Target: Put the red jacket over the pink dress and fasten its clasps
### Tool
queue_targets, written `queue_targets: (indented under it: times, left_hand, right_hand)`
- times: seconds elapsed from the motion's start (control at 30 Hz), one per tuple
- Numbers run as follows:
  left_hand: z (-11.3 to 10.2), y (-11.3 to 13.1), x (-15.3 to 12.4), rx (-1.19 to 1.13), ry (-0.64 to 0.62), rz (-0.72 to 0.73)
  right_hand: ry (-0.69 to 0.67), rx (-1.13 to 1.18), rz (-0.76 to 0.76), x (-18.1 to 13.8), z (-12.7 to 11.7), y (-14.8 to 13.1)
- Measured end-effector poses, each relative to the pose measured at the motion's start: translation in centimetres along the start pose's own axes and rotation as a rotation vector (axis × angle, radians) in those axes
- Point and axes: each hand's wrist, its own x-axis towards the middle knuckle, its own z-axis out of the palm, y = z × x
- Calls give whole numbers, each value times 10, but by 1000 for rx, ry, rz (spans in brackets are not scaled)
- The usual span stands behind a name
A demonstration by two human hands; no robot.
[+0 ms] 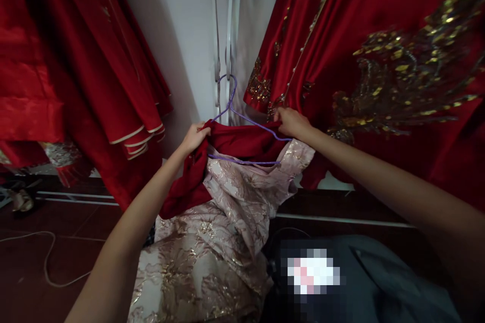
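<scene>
- Red garments [121, 60] with cream piping are hanging at the far left, their hems slanting down toward the middle.
- Below them, a silver trim [64, 156] with a fringe is dangling, and a shoe [20, 201] is sitting near the edge of view.
- Over the dark reddish floor [22, 282], a pale cable [45, 265] is curving.
- Reaching up from below, the left hand [196, 136] is gripping the upper edge of a crimson garment [242, 139], fingers closed on the cloth.
- Pink and gold, a brocade garment [204, 257] is hanging in folds from the middle down to the lower edge; the crimson garment is showing at its neckline and along its left side.
- Above both, a purple hanger [229, 104] is spreading its arms among the cloth, its lower bar crossing the brocade neckline and its hook rising against pale vertical strips [229, 25].
- At the hanger's right arm, the right hand [293, 123] is closing its fingers on the crimson edge; whether it is also holding the hanger, I cannot tell.
- Grey-green cloth [379, 272] is lying at the lower right, beside a blurred patch.
- Farthest right, sequined red clothing [401, 75] is hanging, its gold ornament glinting.
</scene>
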Motion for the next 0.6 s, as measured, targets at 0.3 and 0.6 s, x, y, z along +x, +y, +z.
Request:
queue_targets:
  times: [0.3,0.6]
  left_hand:
    - [10,7,-1,158,-23,-18]
    - [1,25,-15,357,-20,-5]
  right_hand:
    - [-55,-78,-67,-33,-41,56]
    - [229,-20,-94,-101,-31,-8]
